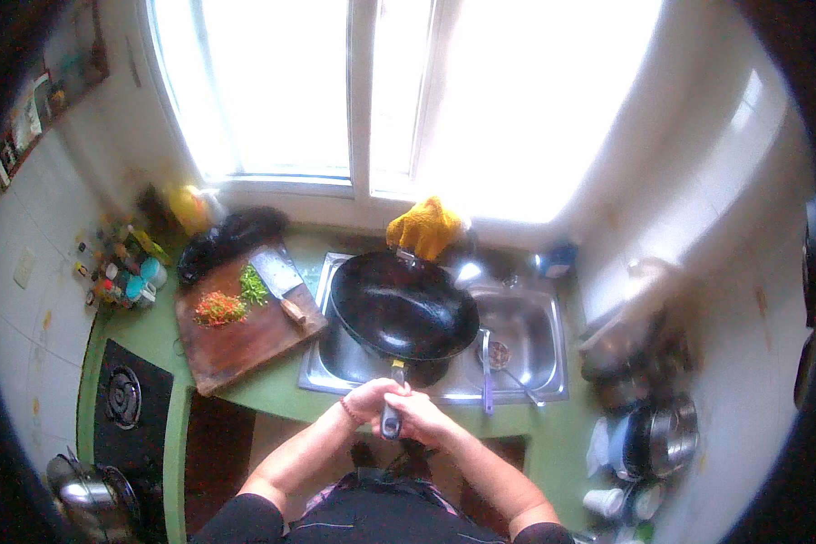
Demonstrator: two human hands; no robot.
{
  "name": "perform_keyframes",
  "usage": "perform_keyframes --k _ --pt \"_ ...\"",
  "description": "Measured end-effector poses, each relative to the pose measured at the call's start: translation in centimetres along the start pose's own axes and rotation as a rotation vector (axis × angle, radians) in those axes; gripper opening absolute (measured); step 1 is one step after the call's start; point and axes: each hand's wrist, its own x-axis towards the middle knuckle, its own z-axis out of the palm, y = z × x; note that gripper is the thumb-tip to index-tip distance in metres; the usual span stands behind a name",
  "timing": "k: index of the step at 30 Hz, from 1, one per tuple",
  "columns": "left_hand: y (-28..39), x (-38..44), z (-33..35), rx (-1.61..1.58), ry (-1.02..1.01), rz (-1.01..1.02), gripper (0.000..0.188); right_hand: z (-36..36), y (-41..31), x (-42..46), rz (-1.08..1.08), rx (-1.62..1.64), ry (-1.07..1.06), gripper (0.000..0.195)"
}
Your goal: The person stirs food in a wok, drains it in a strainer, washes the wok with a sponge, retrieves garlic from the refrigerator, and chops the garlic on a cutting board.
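Note:
A black wok point(404, 306) is held over the left basin of a stainless steel double sink point(561, 360). Both hands meet at its handle: my left hand point(374, 400) and my right hand point(418, 416) close around the grip, whose grey end points towards me. Just beyond the wok hangs a yellow cloth point(425, 226) near the faucet. A utensil with a purple handle point(487, 391) and a thin metal utensil point(527, 389) lean over the front rim of the right basin.
Left of the sink, a wooden cutting board point(224, 353) bears a cleaver point(277, 273), chopped green pieces point(252, 285) and chopped red pieces point(219, 309). A gas burner point(123, 396) is at the far left, near seasoning containers point(136, 289). Metal pots point(673, 435) stand at the right.

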Motion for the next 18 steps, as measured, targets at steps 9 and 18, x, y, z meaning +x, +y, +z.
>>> perform_keyframes --k 9,18 --pt "0.3 -3.2 5.6 -0.167 0.194 0.004 0.006 -16.3 -11.9 8.8 -0.221 0.026 0.355 0.027" --pt "1.2 -4.1 5.8 0.018 0.427 0.046 0.016 -21.6 -14.1 21.6 0.048 0.488 0.106 0.044"
